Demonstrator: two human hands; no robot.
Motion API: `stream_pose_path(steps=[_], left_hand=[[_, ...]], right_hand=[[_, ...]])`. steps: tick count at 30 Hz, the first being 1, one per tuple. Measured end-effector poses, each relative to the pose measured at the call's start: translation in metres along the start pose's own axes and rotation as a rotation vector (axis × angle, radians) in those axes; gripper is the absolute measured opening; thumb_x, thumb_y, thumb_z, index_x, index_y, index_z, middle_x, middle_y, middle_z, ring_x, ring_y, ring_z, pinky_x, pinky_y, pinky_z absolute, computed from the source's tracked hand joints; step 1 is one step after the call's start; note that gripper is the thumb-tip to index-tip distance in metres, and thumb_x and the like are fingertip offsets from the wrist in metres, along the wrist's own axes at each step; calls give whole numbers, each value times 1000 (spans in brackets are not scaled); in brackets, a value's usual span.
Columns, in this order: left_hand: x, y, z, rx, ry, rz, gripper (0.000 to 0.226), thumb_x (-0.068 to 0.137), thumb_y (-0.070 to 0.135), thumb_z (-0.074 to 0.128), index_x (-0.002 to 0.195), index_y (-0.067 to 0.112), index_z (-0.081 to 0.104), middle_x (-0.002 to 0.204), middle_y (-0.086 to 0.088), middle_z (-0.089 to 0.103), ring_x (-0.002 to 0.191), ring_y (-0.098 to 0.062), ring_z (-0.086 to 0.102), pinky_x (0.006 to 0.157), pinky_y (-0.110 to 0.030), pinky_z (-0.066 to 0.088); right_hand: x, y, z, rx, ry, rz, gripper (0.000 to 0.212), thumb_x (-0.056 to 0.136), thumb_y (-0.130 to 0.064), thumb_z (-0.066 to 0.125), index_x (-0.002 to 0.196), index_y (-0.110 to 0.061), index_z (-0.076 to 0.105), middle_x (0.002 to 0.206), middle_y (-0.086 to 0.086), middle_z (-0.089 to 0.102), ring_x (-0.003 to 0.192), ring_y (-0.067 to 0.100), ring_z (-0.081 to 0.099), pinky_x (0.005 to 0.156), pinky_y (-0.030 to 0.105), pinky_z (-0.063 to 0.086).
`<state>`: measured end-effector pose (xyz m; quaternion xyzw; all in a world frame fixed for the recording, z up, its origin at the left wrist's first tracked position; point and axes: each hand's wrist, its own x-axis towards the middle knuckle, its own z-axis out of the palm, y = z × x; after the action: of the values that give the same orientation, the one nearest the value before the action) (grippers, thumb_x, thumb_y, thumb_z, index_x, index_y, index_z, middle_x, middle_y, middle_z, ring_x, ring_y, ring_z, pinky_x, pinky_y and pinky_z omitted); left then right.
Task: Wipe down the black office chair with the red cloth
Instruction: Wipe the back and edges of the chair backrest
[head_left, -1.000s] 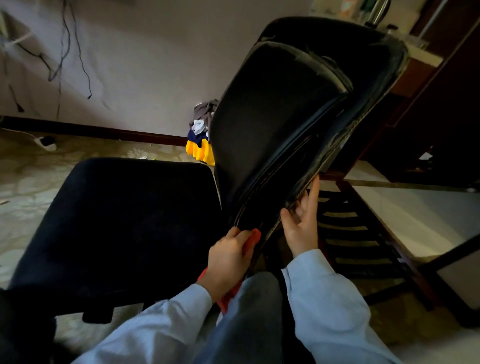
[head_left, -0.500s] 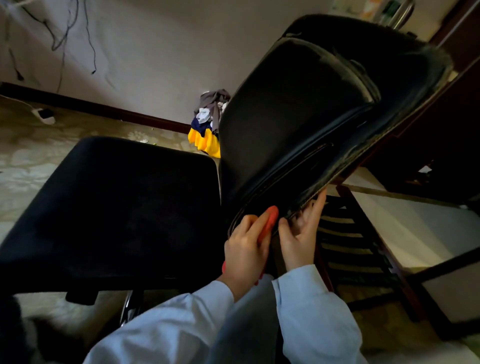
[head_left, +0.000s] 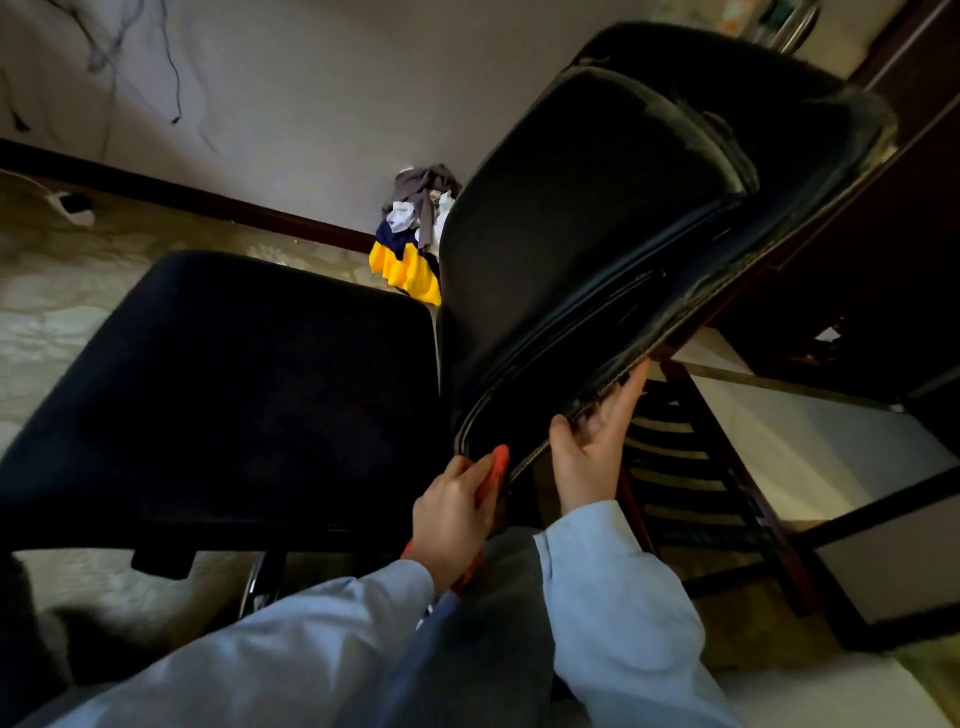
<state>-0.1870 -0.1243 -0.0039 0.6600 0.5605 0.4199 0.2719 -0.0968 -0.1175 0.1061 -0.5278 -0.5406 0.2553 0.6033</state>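
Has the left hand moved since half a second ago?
Yes. The left hand slid back down the backrest rim, away from the right hand.

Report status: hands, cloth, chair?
Left hand grips red cloth on black office chair, lower backrest rim. Right hand holds that rim. Nothing blocking.
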Motion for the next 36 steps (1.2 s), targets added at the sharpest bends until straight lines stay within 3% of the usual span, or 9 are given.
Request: stream_pose_path(steps=[4, 9, 13, 15, 18, 22, 26, 30, 36], left_hand=[[-13, -19, -15, -37, -27, -35, 31, 95, 40, 46, 123, 32, 56, 104, 6, 53, 91, -19, 61, 78, -36, 51], [-5, -15, -54, -133, 293, 351, 35, 88, 30, 49, 123, 28, 49, 104, 8, 46, 87, -8, 53, 72, -19, 46], [36, 2, -96, 16, 507, 627, 30, 90, 20, 56, 119, 23, 52, 113, -2, 48, 95, -19, 55, 76, -28, 49], [54, 10, -107, 45, 466, 735, 30, 92, 17, 57, 120, 24, 53, 116, -8, 56, 97, -26, 59, 75, -38, 52], [66, 11, -106, 254, 376, 870, 33, 93, 19, 54, 126, 24, 49, 119, -8, 51, 90, -26, 54, 65, -38, 50], [52, 3, -90, 283, 421, 767, 37, 92, 21, 53, 128, 22, 46, 118, -5, 45, 83, -24, 53, 53, -33, 51], [35, -19, -76, 280, 384, 697, 40, 92, 21, 53, 131, 19, 44, 118, -7, 46, 80, -28, 60, 52, -36, 53], [13, -50, -65, 211, 274, 578, 36, 94, 24, 45, 130, 21, 45, 114, -2, 47, 81, -27, 64, 54, -35, 56], [-28, -109, -50, 175, -13, 338, 43, 98, 55, 21, 128, 39, 48, 101, 8, 53, 79, -17, 65, 55, -31, 55]], right_hand=[[-9, 0, 2, -38, -33, -22, 101, 84, 20, 45, 129, -61, 4, 147, -18, 15, 138, 3, 22, 108, 16, 28], [-26, 5, 6, -73, -42, -20, 104, 83, 17, 50, 128, -63, 2, 135, -35, 17, 128, -13, 21, 97, -1, 28], [-35, 9, 19, -108, -40, -59, 106, 80, 14, 56, 131, -56, -5, 142, -23, 15, 131, -6, 21, 102, 4, 29], [-37, 7, 27, -125, -18, -78, 106, 79, 14, 57, 130, -53, -7, 145, -9, 17, 130, -5, 23, 101, 3, 29], [-37, 6, 36, -155, 41, -85, 103, 79, 17, 56, 129, -50, -5, 139, -6, 20, 122, -13, 24, 92, -6, 26], [-37, 9, 35, -182, 54, -119, 106, 78, 16, 55, 132, -49, -10, 144, -7, 17, 130, -7, 22, 100, -1, 23], [-35, 13, 33, -200, 71, -157, 102, 79, 18, 54, 135, -39, -10, 138, -23, 9, 123, -27, 16, 98, -3, 22], [-31, 15, 31, -198, 65, -150, 98, 81, 17, 54, 135, -35, -10, 138, -22, 5, 124, -20, 14, 98, -3, 22], [-30, 15, 32, -203, 75, -138, 98, 82, 16, 53, 134, -39, -10, 142, -12, 8, 126, -13, 16, 98, -3, 22]])
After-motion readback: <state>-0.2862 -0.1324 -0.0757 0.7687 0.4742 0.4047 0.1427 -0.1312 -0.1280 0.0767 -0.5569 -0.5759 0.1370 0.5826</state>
